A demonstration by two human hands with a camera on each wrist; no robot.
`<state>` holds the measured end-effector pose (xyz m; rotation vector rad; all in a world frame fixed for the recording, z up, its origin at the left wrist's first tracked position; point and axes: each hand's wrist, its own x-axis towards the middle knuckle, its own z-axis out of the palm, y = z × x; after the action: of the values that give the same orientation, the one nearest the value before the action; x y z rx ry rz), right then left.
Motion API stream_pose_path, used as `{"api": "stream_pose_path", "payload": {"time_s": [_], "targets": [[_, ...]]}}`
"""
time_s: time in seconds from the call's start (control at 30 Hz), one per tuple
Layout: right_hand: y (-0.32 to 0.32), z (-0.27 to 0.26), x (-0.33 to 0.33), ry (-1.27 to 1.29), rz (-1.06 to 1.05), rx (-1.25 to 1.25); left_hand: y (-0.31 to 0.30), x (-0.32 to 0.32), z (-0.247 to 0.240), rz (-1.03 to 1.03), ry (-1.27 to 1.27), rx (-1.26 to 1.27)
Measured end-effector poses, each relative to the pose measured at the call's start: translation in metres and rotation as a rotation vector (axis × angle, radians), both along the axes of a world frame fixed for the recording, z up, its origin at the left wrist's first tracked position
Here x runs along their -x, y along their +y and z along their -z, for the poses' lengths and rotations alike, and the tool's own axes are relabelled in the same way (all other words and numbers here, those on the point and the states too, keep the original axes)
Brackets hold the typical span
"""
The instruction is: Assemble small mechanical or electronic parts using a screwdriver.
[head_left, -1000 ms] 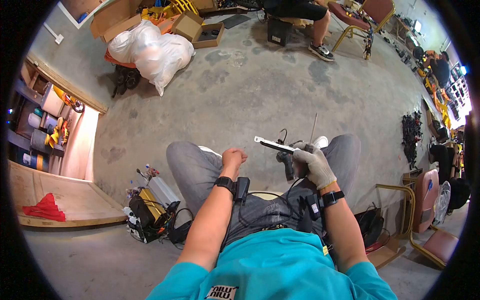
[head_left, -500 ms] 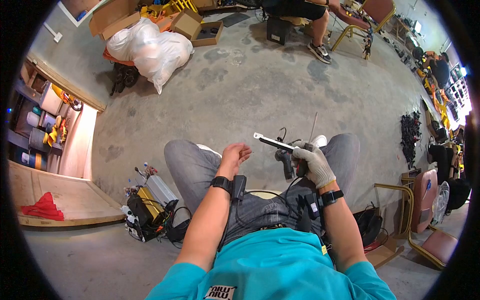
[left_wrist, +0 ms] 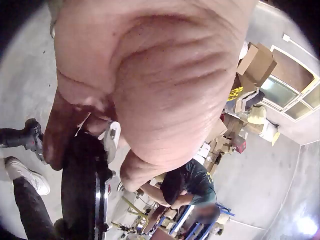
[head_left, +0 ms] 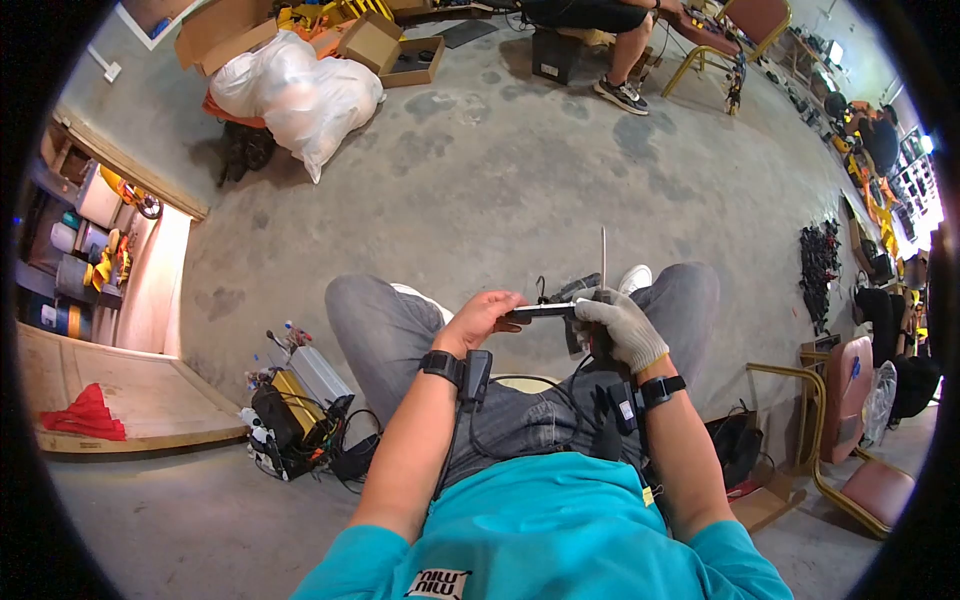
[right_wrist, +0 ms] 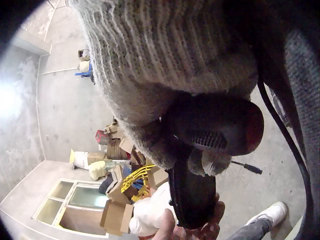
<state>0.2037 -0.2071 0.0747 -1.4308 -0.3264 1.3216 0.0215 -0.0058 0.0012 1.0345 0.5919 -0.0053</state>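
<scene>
A narrow black and white bar lies level between the two hands. Its left end is pinched by the bare left hand; in the left wrist view the thumb and fingers close on the dark piece beside a white tab. The gloved right hand grips the other end, together with a screwdriver whose thin shaft points away from the body. In the right wrist view the screwdriver's dark handle with a red end lies in the glove, above the black piece.
Behind the hands, a dark tool is partly hidden between the legs. A machine with cables sits at the left on the floor. White bags and boxes lie at the back left, chairs at the right.
The left hand has moved right and taken hold of the bar's free end. The bar has turned closer to level, and the screwdriver shaft has shifted left and stands more upright.
</scene>
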Motion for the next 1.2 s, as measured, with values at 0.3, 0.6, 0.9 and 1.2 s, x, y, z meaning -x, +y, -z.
{"api": "stream_pose_path", "payload": {"time_s": [0.3, 0.6, 0.9, 1.2], "targets": [[-0.002, 0.003, 0.0, -0.042, 0.061, 0.009, -0.006, 0.003, -0.002, 0.259, 0.035, 0.049], [-0.001, 0.004, 0.001, -0.089, 0.027, 0.032, -0.017, -0.001, -0.009, 0.413, -0.02, -0.126], [-0.002, 0.013, -0.002, -0.092, -0.016, 0.019, -0.024, -0.004, -0.01, 0.54, -0.023, -0.132], [0.002, -0.009, 0.003, -0.055, 0.017, -0.006, -0.011, 0.003, -0.01, 0.076, -0.216, 0.191]]}}
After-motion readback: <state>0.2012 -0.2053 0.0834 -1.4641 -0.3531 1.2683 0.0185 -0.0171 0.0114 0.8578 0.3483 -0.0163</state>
